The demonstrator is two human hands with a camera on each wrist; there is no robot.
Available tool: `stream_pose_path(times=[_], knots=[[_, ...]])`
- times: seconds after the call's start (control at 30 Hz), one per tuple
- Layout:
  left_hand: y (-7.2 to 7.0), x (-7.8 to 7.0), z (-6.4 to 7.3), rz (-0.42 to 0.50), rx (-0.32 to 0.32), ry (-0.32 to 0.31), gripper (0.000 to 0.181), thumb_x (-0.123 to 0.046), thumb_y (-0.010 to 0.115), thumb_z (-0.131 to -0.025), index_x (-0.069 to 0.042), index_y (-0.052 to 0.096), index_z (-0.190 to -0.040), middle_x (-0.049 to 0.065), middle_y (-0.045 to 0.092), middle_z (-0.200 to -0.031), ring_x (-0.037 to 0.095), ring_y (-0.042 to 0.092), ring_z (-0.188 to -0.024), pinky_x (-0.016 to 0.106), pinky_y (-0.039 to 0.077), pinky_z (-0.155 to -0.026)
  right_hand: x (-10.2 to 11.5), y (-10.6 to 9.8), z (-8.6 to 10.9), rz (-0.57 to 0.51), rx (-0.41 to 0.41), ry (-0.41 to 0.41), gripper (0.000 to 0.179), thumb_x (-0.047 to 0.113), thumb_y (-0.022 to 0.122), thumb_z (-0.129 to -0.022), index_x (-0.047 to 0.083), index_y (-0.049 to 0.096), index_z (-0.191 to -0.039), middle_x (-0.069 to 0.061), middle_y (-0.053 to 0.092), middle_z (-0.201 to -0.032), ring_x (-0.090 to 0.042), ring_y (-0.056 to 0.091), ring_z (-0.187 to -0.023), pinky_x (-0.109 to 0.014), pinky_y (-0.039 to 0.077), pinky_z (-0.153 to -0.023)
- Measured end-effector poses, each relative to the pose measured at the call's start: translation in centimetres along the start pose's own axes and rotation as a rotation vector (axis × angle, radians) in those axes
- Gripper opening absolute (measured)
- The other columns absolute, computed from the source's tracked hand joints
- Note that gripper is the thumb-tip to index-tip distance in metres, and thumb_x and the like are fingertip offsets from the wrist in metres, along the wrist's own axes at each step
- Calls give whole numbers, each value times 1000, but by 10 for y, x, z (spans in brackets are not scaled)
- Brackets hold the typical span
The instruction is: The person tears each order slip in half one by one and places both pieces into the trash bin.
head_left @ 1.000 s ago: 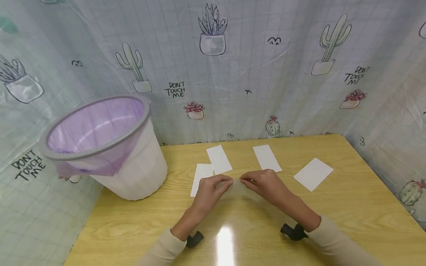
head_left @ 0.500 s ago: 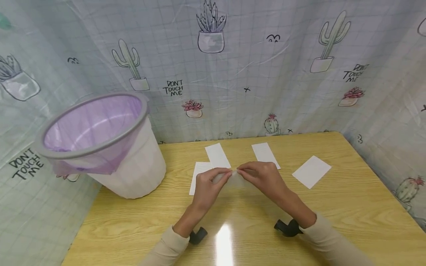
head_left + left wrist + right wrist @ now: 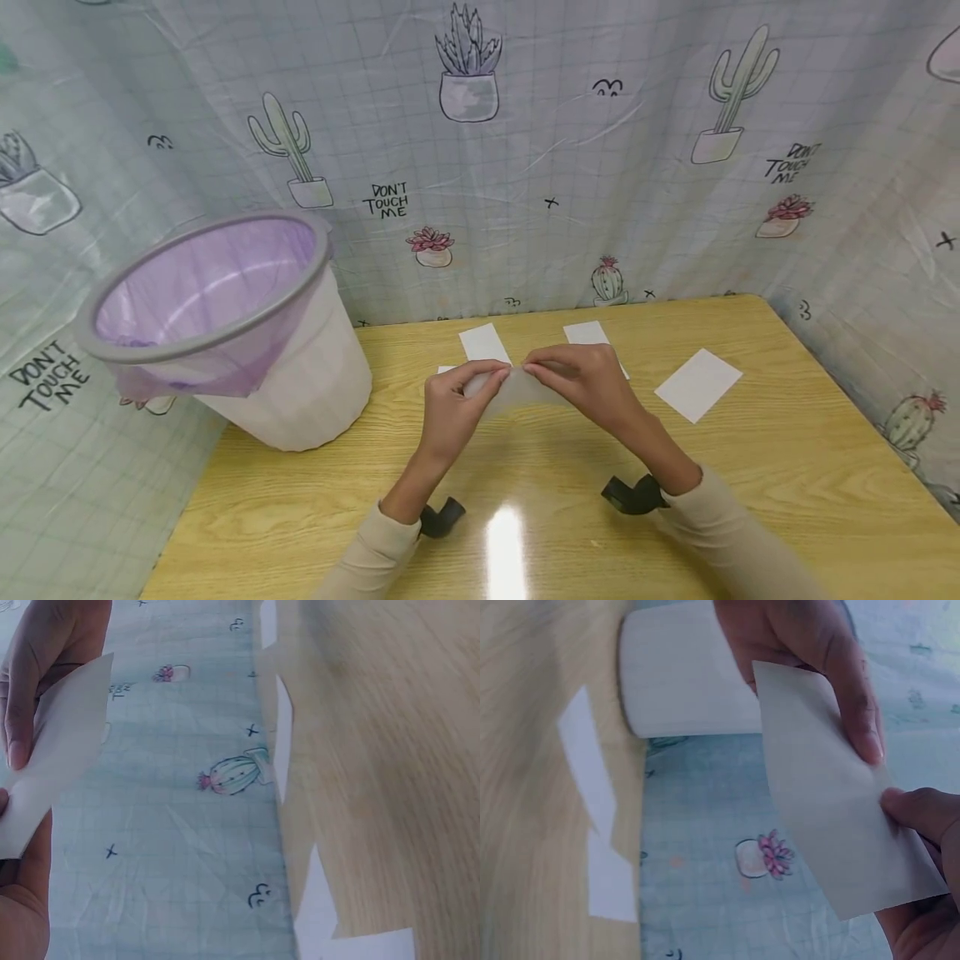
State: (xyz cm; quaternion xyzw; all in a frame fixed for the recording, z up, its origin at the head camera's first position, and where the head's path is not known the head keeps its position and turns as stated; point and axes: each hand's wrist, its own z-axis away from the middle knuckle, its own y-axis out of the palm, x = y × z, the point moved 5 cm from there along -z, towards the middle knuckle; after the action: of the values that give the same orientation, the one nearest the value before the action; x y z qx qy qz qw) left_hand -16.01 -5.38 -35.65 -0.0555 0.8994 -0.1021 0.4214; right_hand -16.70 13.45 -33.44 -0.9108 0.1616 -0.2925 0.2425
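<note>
the left hand (image 3: 453, 404) and the right hand (image 3: 588, 379) both pinch a white sheet of paper (image 3: 519, 387) along its upper edge, each grip closed on it between thumb and fingers. the fingertips of the two hands sit just beside each other, with a small stretch of that edge visible between them. the sheet hangs above the counter (image 3: 750, 467), in front of the person, and the right wrist view shows a slight bend in it by the thumbs. behind the hands, several more white papers lie flat on the counter: a back left paper (image 3: 483, 343), partly covered by the left hand; the corner of a half-hidden paper (image 3: 446, 368) just beside it; a middle paper (image 3: 588, 333), partly behind the right hand; and a right paper (image 3: 699, 386), set at a slant and well apart from the others. at the left stands a white bin (image 3: 322, 375), with a purple liner (image 3: 217, 283) folded over its side beneath a grey rim (image 3: 206, 343). a pale curtain (image 3: 525, 125) printed with potted cacti and the words "don't touch me" hangs behind the counter. the person wears beige sleeves (image 3: 738, 533), and a black device (image 3: 442, 517) shows at each wrist. a bright glare lies on the wood near the front.
</note>
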Motion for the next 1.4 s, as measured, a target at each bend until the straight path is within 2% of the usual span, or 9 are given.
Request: stream_pose_path(times=[0.17,0.47,0.77,0.97,1.2,1.4], knots=[[-4,-6,-6,56,-34,-28,8,0,74,-92,1,79,-98,16,77,-94,23,76,-83,24,59,-69,5,-5,-11,-42,-1,-12,11,5,80,-87,9,81,-97,-1,78,-90,-13,74,-79,-28,58,-66],[-13,-14,-13,125,-70,-122,12,-11,75,-93,-2,80,-101,14,77,-98,19,75,-87,34,62,-72,16,-9,-21,-89,-22,-26,14,1,79,-87,7,81,-100,-3,78,-93,-15,75,-80,-30,59,-65],[-18,-20,-18,143,-117,-126,14,-15,76,-93,-3,80,-101,11,77,-100,20,75,-87,35,62,-70,23,-11,-30,-100,-81,-32,14,0,80,-84,6,81,-97,-4,79,-92,-17,76,-80,-24,57,-64],[-20,-23,-21,173,-148,-127,14,-11,76,-93,0,79,-100,12,77,-100,20,75,-88,35,62,-72,22,-12,-34,-162,-95,-9,14,-2,79,-84,6,81,-95,-5,78,-91,-14,73,-77,-20,55,-65],[-26,-27,-25,143,-114,-142,15,-16,76,-93,-4,80,-101,10,78,-101,21,75,-87,37,62,-71,23,-14,-39,-180,-64,16,12,1,80,-85,7,81,-96,-4,78,-93,-14,73,-77,-22,56,-63],[-32,-26,-30,129,-13,-154,16,-15,76,-93,-5,81,-104,10,78,-104,22,76,-88,37,62,-72,17,-17,-44,-121,68,21,16,8,79,-89,11,79,-104,-2,78,-96,-9,70,-71,-26,55,-57]])
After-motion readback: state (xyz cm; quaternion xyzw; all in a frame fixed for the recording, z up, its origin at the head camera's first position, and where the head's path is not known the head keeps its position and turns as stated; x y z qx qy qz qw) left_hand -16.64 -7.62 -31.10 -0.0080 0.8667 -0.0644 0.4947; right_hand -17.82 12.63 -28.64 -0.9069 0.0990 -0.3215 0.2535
